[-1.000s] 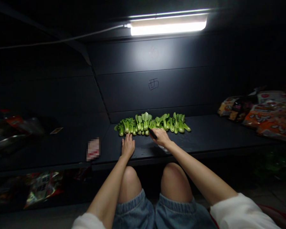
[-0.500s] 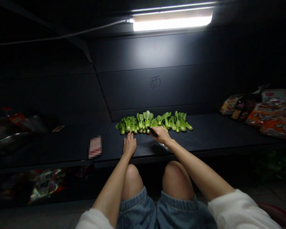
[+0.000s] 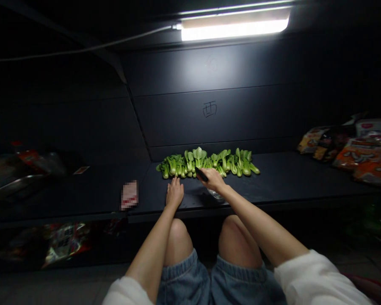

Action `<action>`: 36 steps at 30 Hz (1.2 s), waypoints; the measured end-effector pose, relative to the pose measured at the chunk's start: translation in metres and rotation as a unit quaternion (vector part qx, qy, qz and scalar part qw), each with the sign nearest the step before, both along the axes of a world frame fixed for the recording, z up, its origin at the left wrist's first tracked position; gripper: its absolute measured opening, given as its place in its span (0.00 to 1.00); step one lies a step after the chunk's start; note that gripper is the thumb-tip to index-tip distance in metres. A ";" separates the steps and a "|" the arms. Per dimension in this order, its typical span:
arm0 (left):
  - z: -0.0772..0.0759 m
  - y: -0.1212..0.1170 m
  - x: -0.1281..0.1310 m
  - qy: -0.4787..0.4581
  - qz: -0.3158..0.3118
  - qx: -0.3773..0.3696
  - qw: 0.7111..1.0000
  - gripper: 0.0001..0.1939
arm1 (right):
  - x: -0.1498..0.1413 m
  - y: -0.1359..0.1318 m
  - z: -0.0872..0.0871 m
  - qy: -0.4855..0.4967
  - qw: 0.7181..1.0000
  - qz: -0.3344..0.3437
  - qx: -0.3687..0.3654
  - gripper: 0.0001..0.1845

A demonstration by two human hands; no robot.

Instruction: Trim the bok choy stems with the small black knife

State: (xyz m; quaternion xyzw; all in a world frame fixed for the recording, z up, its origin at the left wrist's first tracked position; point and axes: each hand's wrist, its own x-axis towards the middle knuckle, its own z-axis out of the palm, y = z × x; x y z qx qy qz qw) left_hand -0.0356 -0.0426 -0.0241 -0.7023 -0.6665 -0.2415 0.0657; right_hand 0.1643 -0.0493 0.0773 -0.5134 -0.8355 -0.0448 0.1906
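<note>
Left hand [image 3: 175, 193] palm-down on the smooth dark grey shelf [image 3: 273, 180], fingers straight and slightly apart, tips by the root ends of a row of green leafy bok choy with pale stems [image 3: 199, 156], can't tell if touching. Right hand [image 3: 212, 179] fingers clamped on a slim black handle [image 3: 201, 174] in front of the row's middle, clear shiny piece [image 3: 215, 194] below, can't tell if joined. Bok choy lies side by side on shelf near dark back panel [image 3: 178, 123], long white lit lamp [image 3: 235, 30] above.
</note>
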 end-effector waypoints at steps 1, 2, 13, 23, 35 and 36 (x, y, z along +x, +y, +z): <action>0.000 0.000 0.000 0.001 -0.001 0.000 1.000 0.23 | -0.001 0.000 0.000 0.004 1.000 0.000 -0.002 0.17; 0.000 0.000 0.000 0.002 -0.001 0.000 1.000 0.23 | -0.001 0.001 -0.001 0.007 1.000 -0.001 -0.004 0.17; -0.003 0.001 -0.002 0.003 -0.004 0.002 1.000 0.23 | -0.004 0.002 -0.002 0.009 1.000 0.016 -0.011 0.16; -0.004 0.002 -0.003 -0.005 0.001 0.005 1.000 0.22 | -0.019 0.001 0.009 0.004 1.000 -0.001 -0.003 0.16; 0.003 0.011 -0.023 -0.029 0.024 0.015 0.999 0.23 | -0.024 0.008 -0.001 0.031 0.999 0.002 -0.012 0.16; 0.003 0.011 -0.027 -0.028 0.029 0.018 0.999 0.23 | -0.025 0.008 -0.001 0.030 0.999 0.001 -0.014 0.16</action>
